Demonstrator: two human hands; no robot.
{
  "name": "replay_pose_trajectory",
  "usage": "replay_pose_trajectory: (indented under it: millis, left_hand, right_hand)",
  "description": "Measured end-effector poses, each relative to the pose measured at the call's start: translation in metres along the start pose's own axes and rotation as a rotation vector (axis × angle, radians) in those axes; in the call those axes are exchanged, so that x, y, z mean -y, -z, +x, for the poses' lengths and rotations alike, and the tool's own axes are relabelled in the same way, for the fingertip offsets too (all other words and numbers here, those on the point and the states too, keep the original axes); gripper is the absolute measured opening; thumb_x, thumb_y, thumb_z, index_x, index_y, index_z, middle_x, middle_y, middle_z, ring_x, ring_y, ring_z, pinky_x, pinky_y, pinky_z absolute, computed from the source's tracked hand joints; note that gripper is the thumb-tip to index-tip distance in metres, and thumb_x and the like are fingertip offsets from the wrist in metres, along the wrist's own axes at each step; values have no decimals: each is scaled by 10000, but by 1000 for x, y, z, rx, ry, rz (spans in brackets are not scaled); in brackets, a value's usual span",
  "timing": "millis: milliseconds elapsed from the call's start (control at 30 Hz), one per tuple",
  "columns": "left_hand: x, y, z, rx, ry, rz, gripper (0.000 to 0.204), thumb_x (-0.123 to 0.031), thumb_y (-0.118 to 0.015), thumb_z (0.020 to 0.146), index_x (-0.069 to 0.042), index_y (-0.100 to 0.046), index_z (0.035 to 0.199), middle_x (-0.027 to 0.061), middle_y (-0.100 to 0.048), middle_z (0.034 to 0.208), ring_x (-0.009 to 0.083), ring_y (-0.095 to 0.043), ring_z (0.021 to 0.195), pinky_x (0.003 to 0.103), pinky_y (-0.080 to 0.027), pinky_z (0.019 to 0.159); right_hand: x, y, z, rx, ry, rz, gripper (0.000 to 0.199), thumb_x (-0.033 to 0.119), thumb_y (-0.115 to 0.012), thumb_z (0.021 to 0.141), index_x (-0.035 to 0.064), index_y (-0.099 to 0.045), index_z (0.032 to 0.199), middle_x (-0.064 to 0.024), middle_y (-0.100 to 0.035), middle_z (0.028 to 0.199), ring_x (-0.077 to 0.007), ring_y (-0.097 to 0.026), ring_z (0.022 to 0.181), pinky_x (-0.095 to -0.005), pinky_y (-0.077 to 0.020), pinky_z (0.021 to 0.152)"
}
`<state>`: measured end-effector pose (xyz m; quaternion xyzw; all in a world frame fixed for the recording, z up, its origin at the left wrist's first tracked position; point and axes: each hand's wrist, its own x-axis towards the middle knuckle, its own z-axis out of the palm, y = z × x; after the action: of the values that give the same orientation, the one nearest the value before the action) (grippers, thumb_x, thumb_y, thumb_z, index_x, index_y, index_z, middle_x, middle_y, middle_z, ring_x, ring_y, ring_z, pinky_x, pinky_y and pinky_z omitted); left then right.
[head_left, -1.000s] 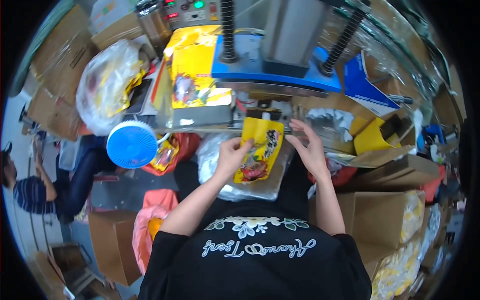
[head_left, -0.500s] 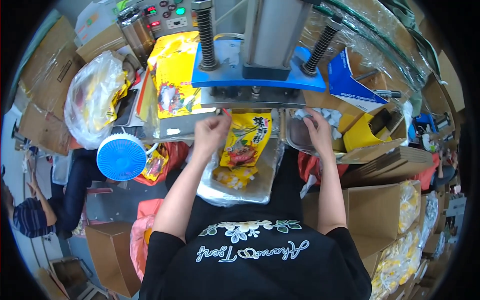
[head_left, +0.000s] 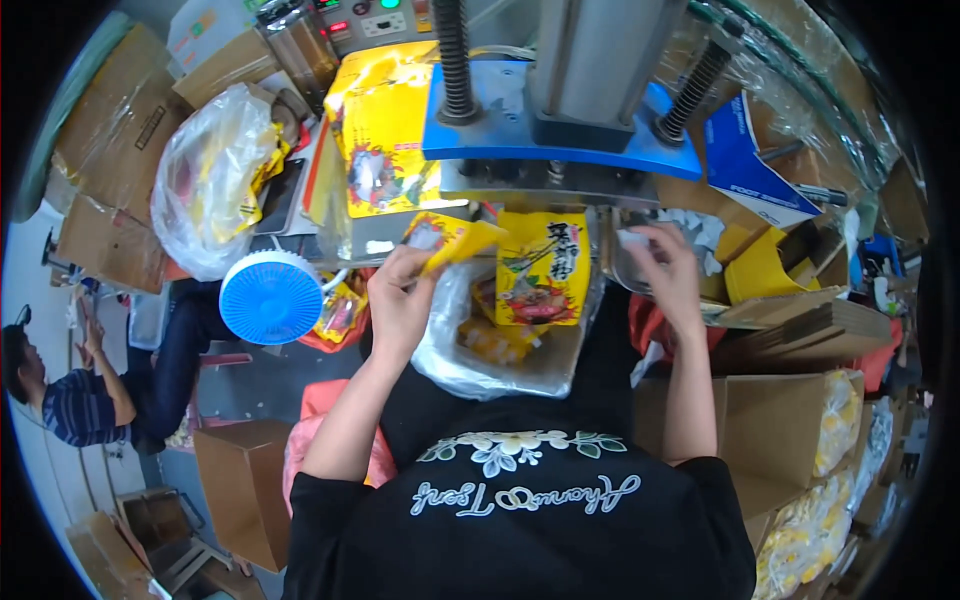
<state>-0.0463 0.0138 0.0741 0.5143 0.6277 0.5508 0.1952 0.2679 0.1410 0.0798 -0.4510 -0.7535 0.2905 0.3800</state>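
Head view: left hand [head_left: 400,300] pinches a light, floppy yellow pouch [head_left: 452,240] below the blue press [head_left: 560,140]; right hand [head_left: 665,265] fingers' state unclear.

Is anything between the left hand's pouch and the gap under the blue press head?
Nothing visible blocks it. The left hand holds a yellow pouch just left of the pouch already standing under the press head. The right hand is at the right side.

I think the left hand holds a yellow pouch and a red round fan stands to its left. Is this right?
Not quite. The fan is blue, not red, as the head view shows. The rest holds: the left hand holds a yellow pouch, and the round fan stands to its left.
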Motion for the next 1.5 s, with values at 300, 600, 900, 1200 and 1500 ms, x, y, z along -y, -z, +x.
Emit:
replay_pose_trajectory:
  millis: [300, 600, 900, 1200, 1500]
  left_hand:
    - [31, -51, -54, 359, 142, -261, 116, -38, -698, 826, 31, -694, 919, 67, -636, 859, 117, -575, 749, 251, -446, 661]
    - [29, -64, -43, 303, 127, -161, 160, -98, -688, 857, 55, -683, 901, 63, -632, 825, 118, -570, 751, 246, -441, 689]
    - [39, -81, -23, 374, 361, -370, 254, -177, -673, 893, 75, -694, 918, 64, -698, 825, 55, -586, 693, 224, -468, 620]
    - [15, -101, 4, 111, 747, -897, 224, -133, -684, 882, 87, -681, 924, 85, -704, 842, 96, -637, 717, 236, -497, 629]
    - [44, -24, 68, -151, -320, 483, 548, -282, -689, 855, -56, -516, 1324, 172, -597, 1244, 288, -575, 1148, 407, -438, 942]
  right_hand:
    - [62, -36, -9, 439, 89, 8, 243, 133, -705, 819, 10, -680, 1026, -121, -704, 903, -172, -663, 811, -294, -496, 695]
    - [49, -19, -8, 353, 73, -59, 232, 132, -712, 813, 26, -700, 1019, -114, -710, 908, -177, -667, 824, -293, -497, 736]
    - [32, -28, 3, 241, -98, 203, 353, 120, -686, 852, 14, -630, 1183, -81, -710, 913, -103, -635, 843, -263, -499, 787]
    - [-71, 24, 22, -142, -16, -594, 283, 222, -632, 874, 27, -644, 1078, -161, -621, 1078, -360, -621, 906, -433, -481, 801]
    - [-84, 9, 25, -202, 158, -490, 198, 133, -548, 915, 17, -654, 1035, -169, -640, 944, -298, -633, 844, -373, -488, 758]
